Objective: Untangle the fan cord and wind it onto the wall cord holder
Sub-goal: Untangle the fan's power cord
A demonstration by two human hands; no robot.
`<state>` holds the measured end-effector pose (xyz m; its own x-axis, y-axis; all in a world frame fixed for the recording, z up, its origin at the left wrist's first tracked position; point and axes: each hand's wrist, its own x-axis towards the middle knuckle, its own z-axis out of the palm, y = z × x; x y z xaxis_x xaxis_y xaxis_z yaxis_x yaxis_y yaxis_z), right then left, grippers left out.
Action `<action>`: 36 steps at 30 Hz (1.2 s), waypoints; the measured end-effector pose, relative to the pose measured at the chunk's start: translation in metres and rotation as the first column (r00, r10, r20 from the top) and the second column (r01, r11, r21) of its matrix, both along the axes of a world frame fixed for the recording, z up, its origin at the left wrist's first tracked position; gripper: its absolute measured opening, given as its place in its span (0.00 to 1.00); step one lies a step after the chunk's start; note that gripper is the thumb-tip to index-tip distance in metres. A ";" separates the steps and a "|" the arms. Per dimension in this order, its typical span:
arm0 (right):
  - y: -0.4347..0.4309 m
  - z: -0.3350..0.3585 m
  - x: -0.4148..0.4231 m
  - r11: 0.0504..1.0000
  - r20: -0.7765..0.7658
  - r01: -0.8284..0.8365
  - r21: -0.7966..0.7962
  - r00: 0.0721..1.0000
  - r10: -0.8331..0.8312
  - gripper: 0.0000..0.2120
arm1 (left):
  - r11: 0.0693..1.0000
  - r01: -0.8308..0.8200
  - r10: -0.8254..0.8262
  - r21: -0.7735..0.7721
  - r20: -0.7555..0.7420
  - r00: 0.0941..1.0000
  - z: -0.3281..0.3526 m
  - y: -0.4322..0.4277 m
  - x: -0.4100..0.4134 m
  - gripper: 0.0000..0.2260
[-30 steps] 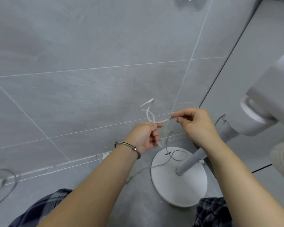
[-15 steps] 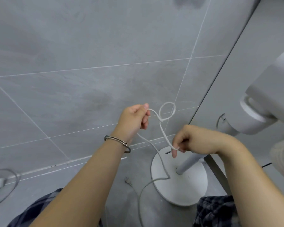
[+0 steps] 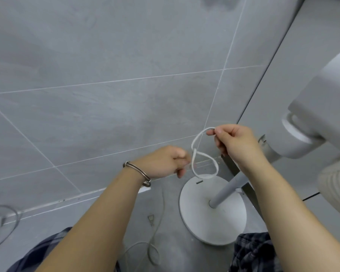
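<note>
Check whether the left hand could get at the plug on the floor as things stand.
Probably, once freed: the left hand grips the looped cord, as does the right hand. Nothing lies between it and the plug on the floor below.

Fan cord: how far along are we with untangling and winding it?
Done: nothing finished that shows. In hand: the left hand and right hand each pinch the cord, which crosses itself in a loop between them. Left: clear that loop, gather the slack and plug lying on the floor, then wind it up; no holder is visible here.
</note>
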<state>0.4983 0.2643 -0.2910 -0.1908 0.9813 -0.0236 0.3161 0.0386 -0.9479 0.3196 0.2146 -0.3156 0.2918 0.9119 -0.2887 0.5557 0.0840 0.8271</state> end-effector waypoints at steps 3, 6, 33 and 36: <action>0.000 -0.004 -0.001 0.995 0.210 -0.055 0.083 0.977 0.036 0.16 | 0.996 0.090 -0.091 0.016 0.257 0.962 0.006 -0.001 -0.001 0.16; 0.001 -0.011 -0.003 0.972 0.497 -0.120 0.204 0.868 0.003 0.27 | 0.999 0.021 -0.030 0.028 0.379 0.925 0.009 -0.003 0.000 0.10; -0.005 -0.006 -0.010 0.951 -0.048 -0.101 -0.291 0.995 0.091 0.16 | 0.780 -0.542 0.412 0.313 0.395 0.821 0.006 0.004 0.004 0.16; 0.002 -0.003 -0.004 0.816 -0.494 -0.239 -0.526 0.867 -0.064 0.11 | 0.784 -0.574 0.441 0.237 0.440 0.783 0.004 0.007 0.002 0.17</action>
